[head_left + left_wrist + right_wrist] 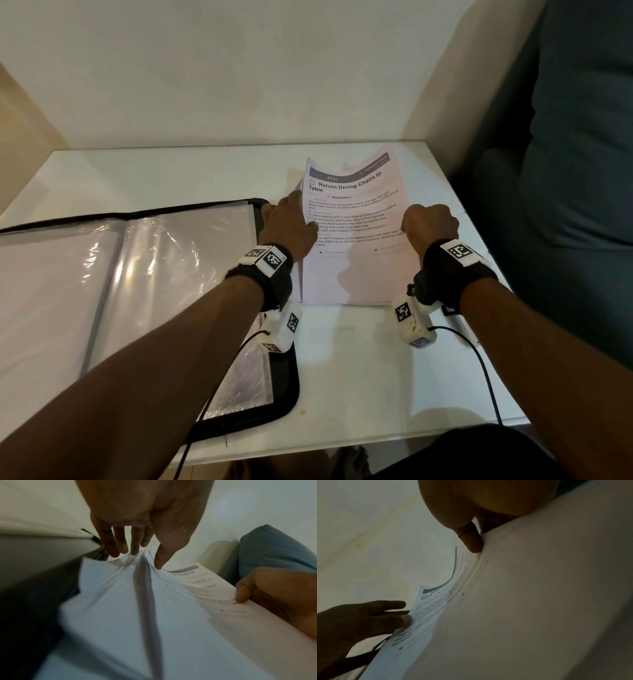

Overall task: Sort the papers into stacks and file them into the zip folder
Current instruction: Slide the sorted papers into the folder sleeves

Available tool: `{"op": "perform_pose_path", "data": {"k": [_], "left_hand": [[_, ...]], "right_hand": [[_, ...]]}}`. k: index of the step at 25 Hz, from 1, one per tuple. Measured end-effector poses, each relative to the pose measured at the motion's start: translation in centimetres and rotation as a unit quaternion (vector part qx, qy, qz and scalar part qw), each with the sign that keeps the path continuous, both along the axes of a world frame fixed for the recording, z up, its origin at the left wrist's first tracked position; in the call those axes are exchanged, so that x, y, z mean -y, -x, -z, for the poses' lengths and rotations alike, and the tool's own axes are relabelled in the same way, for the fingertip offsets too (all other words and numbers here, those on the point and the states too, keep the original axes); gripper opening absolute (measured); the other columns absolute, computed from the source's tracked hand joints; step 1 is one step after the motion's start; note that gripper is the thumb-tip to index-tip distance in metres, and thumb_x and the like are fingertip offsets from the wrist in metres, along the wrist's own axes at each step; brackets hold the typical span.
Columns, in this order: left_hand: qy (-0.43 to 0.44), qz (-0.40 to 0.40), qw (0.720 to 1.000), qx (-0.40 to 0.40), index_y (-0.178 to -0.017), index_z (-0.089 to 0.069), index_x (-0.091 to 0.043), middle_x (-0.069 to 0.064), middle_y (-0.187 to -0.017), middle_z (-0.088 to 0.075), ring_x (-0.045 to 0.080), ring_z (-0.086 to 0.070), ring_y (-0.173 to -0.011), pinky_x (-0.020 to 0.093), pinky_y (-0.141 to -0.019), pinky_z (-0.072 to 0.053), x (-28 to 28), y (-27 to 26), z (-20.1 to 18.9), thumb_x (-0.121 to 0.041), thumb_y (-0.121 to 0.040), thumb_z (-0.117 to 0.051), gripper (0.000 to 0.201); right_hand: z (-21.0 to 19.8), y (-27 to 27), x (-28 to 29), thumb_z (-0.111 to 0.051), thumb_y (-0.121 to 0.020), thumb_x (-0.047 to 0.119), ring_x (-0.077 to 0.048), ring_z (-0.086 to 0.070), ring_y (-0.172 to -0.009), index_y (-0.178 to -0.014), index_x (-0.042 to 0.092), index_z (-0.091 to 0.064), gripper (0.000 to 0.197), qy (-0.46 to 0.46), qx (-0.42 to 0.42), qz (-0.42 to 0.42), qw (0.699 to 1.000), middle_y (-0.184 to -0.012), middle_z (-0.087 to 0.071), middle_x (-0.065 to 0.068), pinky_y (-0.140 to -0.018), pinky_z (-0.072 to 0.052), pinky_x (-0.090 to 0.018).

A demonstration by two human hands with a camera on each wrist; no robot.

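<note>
A stack of printed papers (352, 219) stands on its lower edge on the white table (359, 359), its top sheet headed "Return Dining Chairs to Table". My left hand (291, 222) holds the stack's left edge, with the thumb on the front and the fingers (118, 545) behind the fanned sheets (120, 615). My right hand (430, 222) pinches the right edge, its thumb (472, 542) pressed on the front page (522, 601). The black zip folder (137, 274) lies open to the left, showing clear plastic sleeves.
A white wall rises just behind the table. A grey-blue cushion (582, 171) sits close along the table's right side. Cables from the wrist cameras trail over the table's front edge. The folder's black rim (284, 404) lies under my left forearm.
</note>
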State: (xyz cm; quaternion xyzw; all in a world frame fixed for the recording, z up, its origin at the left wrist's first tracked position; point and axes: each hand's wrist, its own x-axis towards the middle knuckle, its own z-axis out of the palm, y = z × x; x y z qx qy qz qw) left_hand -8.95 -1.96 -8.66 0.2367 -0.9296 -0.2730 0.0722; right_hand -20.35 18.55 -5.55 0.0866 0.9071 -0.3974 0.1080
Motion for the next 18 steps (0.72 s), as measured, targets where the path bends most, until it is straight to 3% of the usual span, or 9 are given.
{"op": "perform_pose_path", "data": {"k": [2,4,6,7,9,11,12,15,18], "left_hand": [[-0.011,-0.029,0.999,-0.02,-0.157,-0.027,-0.006,0.016,-0.149,-0.048,0.038,-0.037,-0.139,0.04,-0.116,-0.02,0.3,0.4,-0.5,-0.026,-0.097,-0.063,0.073],[-0.022,-0.042,0.999,0.009,-0.16,-0.016,-0.003,0.02,-0.154,-0.039,0.038,-0.031,-0.145,0.041,-0.118,-0.019,0.8,1.0,-0.6,-0.028,-0.099,-0.061,0.08],[-0.059,-0.048,0.997,0.032,-0.162,-0.009,-0.003,0.02,-0.154,-0.041,0.04,-0.031,-0.146,0.044,-0.119,-0.024,1.3,1.7,-0.2,-0.028,-0.099,-0.06,0.085],[-0.08,-0.053,0.995,0.024,-0.162,-0.013,-0.004,0.019,-0.151,-0.045,0.039,-0.035,-0.144,0.045,-0.12,-0.028,1.5,2.0,0.0,-0.027,-0.097,-0.062,0.084],[-0.124,-0.071,0.99,-0.019,-0.155,-0.037,-0.004,0.016,-0.14,-0.059,0.034,-0.052,-0.133,0.042,-0.113,-0.041,1.6,2.4,0.2,-0.023,-0.093,-0.068,0.071],[-0.161,-0.076,0.983,-0.05,-0.128,-0.065,-0.001,0.015,-0.119,-0.072,0.032,-0.067,-0.112,0.042,-0.1,-0.054,1.4,2.3,0.2,-0.02,-0.091,-0.072,0.042],[-0.176,-0.071,0.98,-0.056,-0.117,-0.07,-0.001,0.014,-0.113,-0.074,0.032,-0.07,-0.104,0.044,-0.095,-0.057,1.3,2.1,0.3,-0.018,-0.09,-0.072,0.032],[-0.242,-0.05,0.967,-0.069,-0.122,-0.062,-0.005,0.013,-0.118,-0.071,0.032,-0.07,-0.103,0.049,-0.092,-0.059,1.2,1.2,0.4,-0.009,-0.094,-0.063,0.028],[-0.359,-0.064,0.925,-0.105,-0.126,-0.055,-0.007,0.013,-0.125,-0.068,0.03,-0.069,-0.104,0.046,-0.087,-0.06,0.7,0.4,-0.3,-0.002,-0.1,-0.054,0.026]], "right_hand": [[0.2,-0.2,0.1,-0.053,-0.088,0.022,-0.03,-0.058,-0.08,-0.1,0.005,-0.063,0.023,0.004,0.012,0.007,1.0,-0.093,-0.06,-0.009,-0.083,-0.053,-0.039],[0.6,-0.5,0.1,-0.052,-0.086,0.021,-0.034,-0.061,-0.084,-0.097,0.005,-0.062,0.022,0.018,0.011,0.005,1.0,-0.092,-0.062,-0.01,-0.084,-0.055,-0.041],[0.8,-0.7,0.2,-0.053,-0.086,0.02,-0.034,-0.06,-0.083,-0.092,0.003,-0.06,0.019,0.018,-0.001,-0.011,1.0,-0.085,-0.06,-0.009,-0.073,-0.05,-0.036],[1.0,-0.7,0.3,-0.053,-0.086,0.02,-0.032,-0.059,-0.08,-0.092,0.003,-0.059,0.019,0.013,-0.006,-0.029,0.999,-0.085,-0.06,-0.009,-0.066,-0.044,-0.032],[1.4,-0.6,0.5,-0.053,-0.079,0.025,-0.026,-0.054,-0.072,-0.093,0.004,-0.057,0.026,0.005,-0.005,-0.058,0.998,-0.09,-0.062,-0.011,-0.056,-0.034,-0.027],[1.6,-0.8,0.7,-0.052,-0.075,0.026,-0.023,-0.054,-0.069,-0.096,0.005,-0.058,0.03,0.031,0.008,-0.065,0.997,-0.091,-0.062,-0.011,-0.053,-0.032,-0.025],[1.8,-0.7,0.9,-0.054,-0.079,0.024,-0.022,-0.054,-0.069,-0.095,0.004,-0.059,0.026,0.036,0.013,-0.075,0.996,-0.089,-0.062,-0.009,-0.053,-0.033,-0.025],[1.9,-0.9,1.3,-0.058,-0.084,0.018,-0.02,-0.055,-0.072,-0.081,0.009,-0.061,0.01,-0.002,0.019,-0.133,0.991,-0.083,-0.061,-0.003,-0.059,-0.039,-0.028],[1.7,-1.5,1.3,-0.062,-0.081,0.017,-0.023,-0.059,-0.077,-0.081,0.01,-0.06,0.007,0.04,0.02,-0.12,0.992,-0.085,-0.062,-0.004,-0.066,-0.046,-0.031]]}}
